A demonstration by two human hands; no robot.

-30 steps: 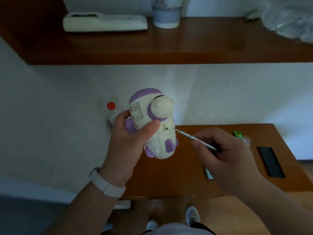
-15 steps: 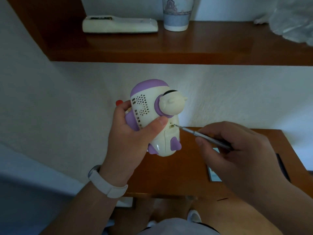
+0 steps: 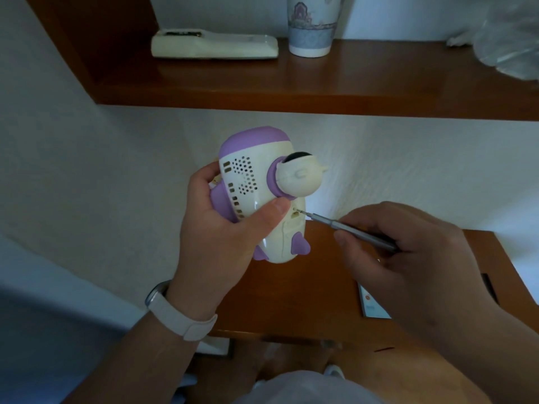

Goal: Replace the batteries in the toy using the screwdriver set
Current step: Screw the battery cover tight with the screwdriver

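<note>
Left wrist: pale watch (image 3: 178, 316). Left hand (image 3: 215, 237) wrapped round toy (image 3: 259, 182), thumb across its underside, holding it in the air above table (image 3: 291, 301). Right hand (image 3: 408, 258) curled, pinching screwdriver (image 3: 350, 228); tip sits at a small hole beside the left thumb. Beyond, against the wall: shelf (image 3: 291, 83) with remote (image 3: 213, 46) and cup (image 3: 310, 24).

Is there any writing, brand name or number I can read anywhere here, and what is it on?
No text can be read.
Small card on the table: an orange dot and marks, too blurred to read.
Remote control: dark window, nothing legible.
Cup: a drawn pattern, no words.
Toy and screwdriver: no writing shows.
</note>
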